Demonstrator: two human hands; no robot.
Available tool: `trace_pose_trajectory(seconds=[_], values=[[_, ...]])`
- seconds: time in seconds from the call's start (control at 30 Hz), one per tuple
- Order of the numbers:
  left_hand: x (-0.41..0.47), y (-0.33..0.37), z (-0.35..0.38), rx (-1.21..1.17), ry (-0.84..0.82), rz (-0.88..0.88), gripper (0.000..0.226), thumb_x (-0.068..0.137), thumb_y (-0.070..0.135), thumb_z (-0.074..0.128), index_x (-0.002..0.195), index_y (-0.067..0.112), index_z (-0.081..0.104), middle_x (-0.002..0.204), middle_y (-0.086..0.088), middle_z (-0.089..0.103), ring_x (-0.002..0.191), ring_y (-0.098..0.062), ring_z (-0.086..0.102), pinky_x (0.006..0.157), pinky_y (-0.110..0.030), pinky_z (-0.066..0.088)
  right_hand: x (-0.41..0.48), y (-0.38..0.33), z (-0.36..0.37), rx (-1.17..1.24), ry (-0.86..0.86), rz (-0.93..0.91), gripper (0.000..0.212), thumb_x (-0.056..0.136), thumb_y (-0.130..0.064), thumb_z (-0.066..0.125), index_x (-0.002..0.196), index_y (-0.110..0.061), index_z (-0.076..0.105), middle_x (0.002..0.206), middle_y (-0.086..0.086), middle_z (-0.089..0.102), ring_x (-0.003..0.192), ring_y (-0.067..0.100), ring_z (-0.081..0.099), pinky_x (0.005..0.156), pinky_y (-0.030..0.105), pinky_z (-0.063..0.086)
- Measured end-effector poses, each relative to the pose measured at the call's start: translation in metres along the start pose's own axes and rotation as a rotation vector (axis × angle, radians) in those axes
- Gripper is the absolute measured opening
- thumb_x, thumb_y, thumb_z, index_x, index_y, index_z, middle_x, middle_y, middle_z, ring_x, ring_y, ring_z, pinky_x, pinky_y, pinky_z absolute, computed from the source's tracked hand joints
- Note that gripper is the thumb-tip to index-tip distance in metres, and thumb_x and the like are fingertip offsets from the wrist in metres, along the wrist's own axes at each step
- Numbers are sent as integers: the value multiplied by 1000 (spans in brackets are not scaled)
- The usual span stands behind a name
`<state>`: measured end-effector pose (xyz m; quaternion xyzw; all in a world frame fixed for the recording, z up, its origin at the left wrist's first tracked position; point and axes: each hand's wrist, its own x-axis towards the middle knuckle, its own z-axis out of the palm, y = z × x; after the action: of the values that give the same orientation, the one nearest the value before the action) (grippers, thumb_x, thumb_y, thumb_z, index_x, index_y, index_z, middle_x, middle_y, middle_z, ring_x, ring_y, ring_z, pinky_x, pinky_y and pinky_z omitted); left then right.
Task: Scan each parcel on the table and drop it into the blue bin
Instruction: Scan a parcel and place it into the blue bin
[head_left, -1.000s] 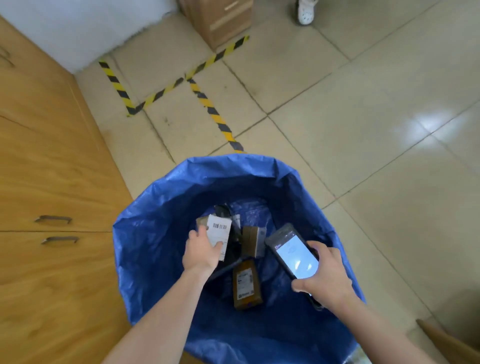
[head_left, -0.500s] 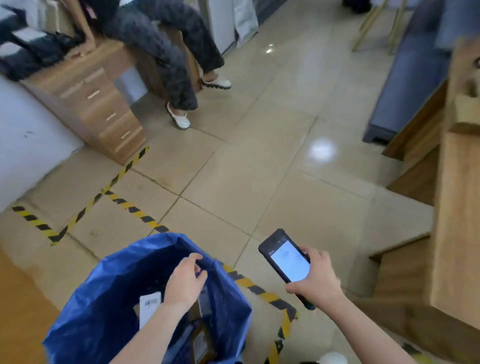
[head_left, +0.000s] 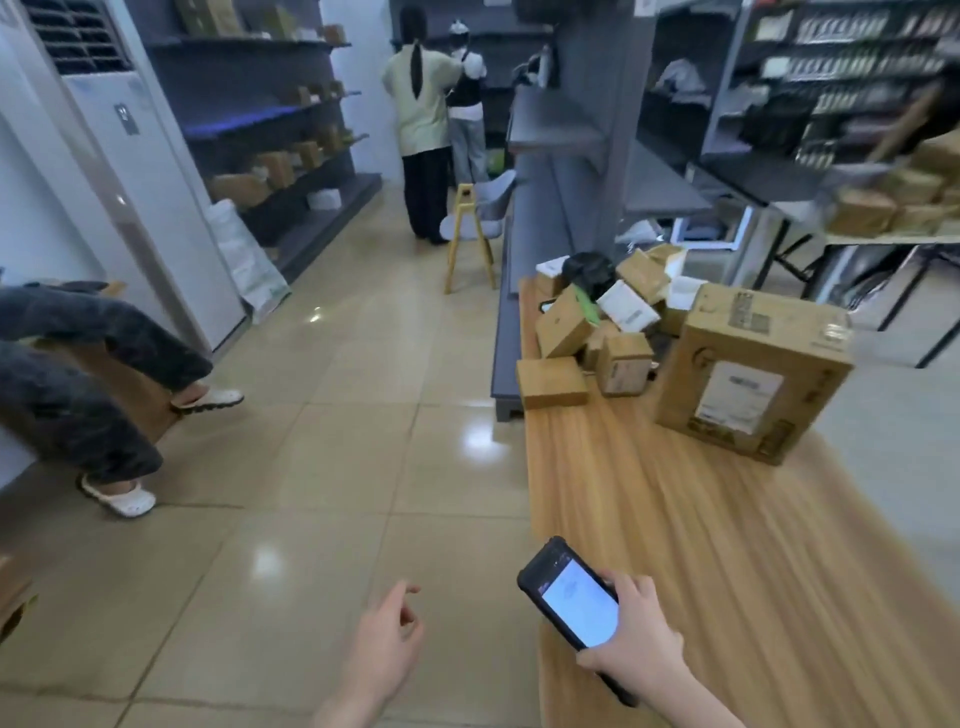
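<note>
Left hand (head_left: 382, 657): empty, fingers loosely curled, over the floor.
Right hand (head_left: 631, 652): gripping the scanner (head_left: 571, 597).
Parcels (head_left: 605, 322): heaped at the counter's (head_left: 727, 571) far end; blue bin out of view.
Risk: a hasty one-handed grab could topple the loose pile off the edge.

- The left hand (head_left: 384, 657) is bare: no glove, ring or watch shows on it.
- The left forearm (head_left: 337, 712) is uncovered as far as the bottom edge; no sleeve is in view.
- The right hand (head_left: 636, 657) is bare too, without glove or ring on the fingers (head_left: 623, 597) that show.
- The right forearm (head_left: 711, 714) is likewise unsleeved, and the wrist carries no band.
</note>
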<state>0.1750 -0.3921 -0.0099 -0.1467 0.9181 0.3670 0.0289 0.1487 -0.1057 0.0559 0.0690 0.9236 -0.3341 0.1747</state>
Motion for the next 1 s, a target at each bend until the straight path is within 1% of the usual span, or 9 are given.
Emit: trace_pose_trajectory(seconds=[0.17, 0.37, 0.47, 0.53, 0.7, 0.77, 0.83, 0.9, 1.0], values=[[45, 70, 38, 24, -108, 133, 36, 84, 18, 66, 117, 28, 56, 88, 8, 58, 85, -8, 55, 72, -13, 36, 19, 28, -50, 56, 113, 98, 94, 47, -35, 74, 131, -39, 31, 110, -16, 29, 89, 1, 46, 90, 33, 38], [123, 113, 60, 41, -190, 261, 44, 80, 25, 73, 120, 28, 55, 107, 7, 53, 102, -5, 54, 85, -18, 39, 58, 37, -71, 99, 182, 220, 94, 47, -34, 74, 131, -38, 33, 110, -13, 30, 93, 4, 45, 92, 36, 36], [176, 129, 64, 12, -212, 291, 47, 79, 27, 75, 121, 26, 54, 114, 7, 49, 112, -8, 52, 94, -21, 40, 89, 30, -71, 118, 198, 285, 95, 44, -35, 72, 130, -41, 32, 104, -17, 29, 89, 3, 45, 87, 34, 36], [219, 138, 61, 2, -227, 296, 50, 79, 29, 76, 123, 23, 52, 117, 7, 46, 114, -8, 50, 93, -21, 40, 114, 19, -69, 139, 206, 336, 96, 44, -35, 72, 132, -40, 32, 104, -16, 28, 88, 4, 44, 84, 33, 34], [325, 156, 47, 15, -267, 317, 61, 75, 27, 81, 127, 18, 51, 119, 1, 41, 105, -9, 44, 85, -17, 33, 183, -14, -63, 158, 205, 435, 102, 47, -36, 73, 138, -36, 29, 110, -12, 27, 95, 7, 43, 86, 34, 34], [363, 165, 47, 31, -267, 306, 67, 72, 29, 82, 130, 19, 50, 120, 1, 39, 109, -14, 46, 89, -20, 37, 208, -25, -63, 166, 195, 454, 100, 47, -37, 72, 137, -36, 28, 111, -11, 27, 96, 7, 43, 90, 36, 35], [397, 175, 53, 85, -275, 331, 75, 69, 35, 83, 133, 19, 49, 126, -3, 37, 121, -22, 43, 100, -27, 38, 229, -33, -62, 165, 195, 467, 100, 48, -37, 73, 137, -36, 28, 112, -12, 26, 97, 7, 44, 95, 38, 37], [426, 187, 63, 173, -315, 357, 88, 64, 46, 84, 138, 23, 44, 139, -7, 30, 135, -27, 31, 110, -35, 34, 246, -38, -63, 151, 200, 485, 99, 52, -36, 75, 138, -35, 28, 113, -12, 27, 97, 7, 45, 95, 37, 37], [459, 204, 82, 289, -389, 382, 101, 59, 56, 84, 143, 29, 36, 152, -8, 15, 142, -31, 15, 115, -43, 28, 264, -41, -64, 135, 205, 514, 98, 54, -36, 76, 139, -35, 28, 114, -11, 29, 95, 7, 47, 94, 35, 35]])
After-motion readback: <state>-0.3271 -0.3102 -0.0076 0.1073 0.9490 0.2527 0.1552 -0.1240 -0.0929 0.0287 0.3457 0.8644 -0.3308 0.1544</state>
